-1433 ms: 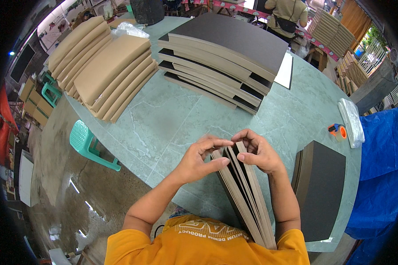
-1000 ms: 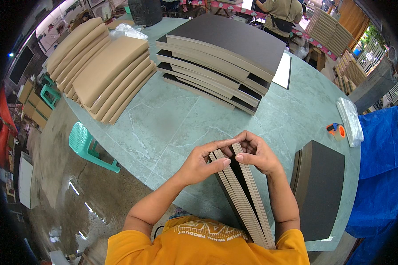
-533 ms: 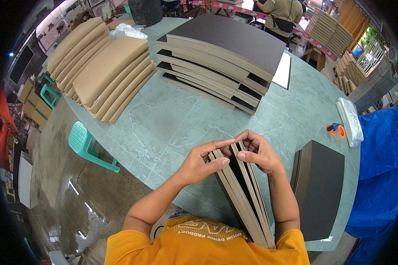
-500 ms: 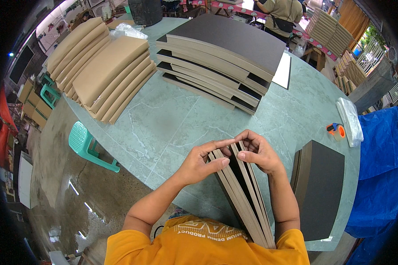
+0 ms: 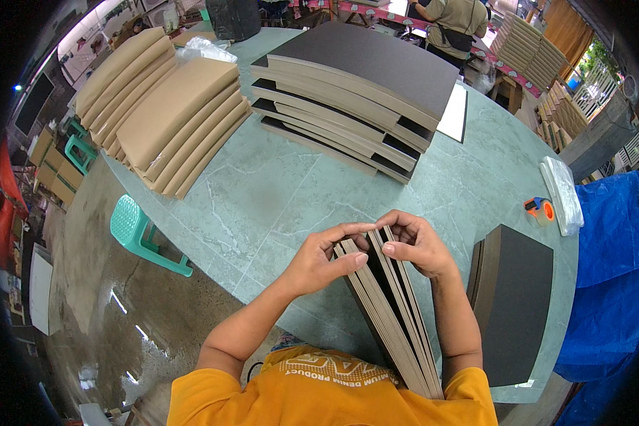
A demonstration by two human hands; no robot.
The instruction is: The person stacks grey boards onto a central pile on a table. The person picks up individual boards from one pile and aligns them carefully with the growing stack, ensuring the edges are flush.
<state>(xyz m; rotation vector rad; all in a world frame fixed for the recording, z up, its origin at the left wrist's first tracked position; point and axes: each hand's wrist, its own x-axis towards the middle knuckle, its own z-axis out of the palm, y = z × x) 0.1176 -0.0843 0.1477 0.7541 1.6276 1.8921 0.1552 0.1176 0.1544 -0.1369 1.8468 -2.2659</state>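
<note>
One black-topped stack (image 5: 362, 71) (brown packets (image 5: 181, 117) alongside) stands beyond the held boards (image 5: 382, 319).

Passage leftward — board stack (image 5: 366, 67) ahead

The head view comes from the left one of two wide fisheye cameras worn side by side on the person's head, facing forward and steeply down. The left hand (image 5: 325, 257) and right hand (image 5: 420, 247) appear at close range, just below mid-frame, with the forearms (image 5: 252, 326) reaching up from the lower part. Nearest of all is the yellow shirt (image 5: 334, 399) at the bottom edge. Beyond lies the table (image 5: 263, 195) and — far off, along the top — a co-worker (image 5: 460, 17). The picture is upright and unmirrored — straight edges bow toward its dark, rounded rim.
</note>
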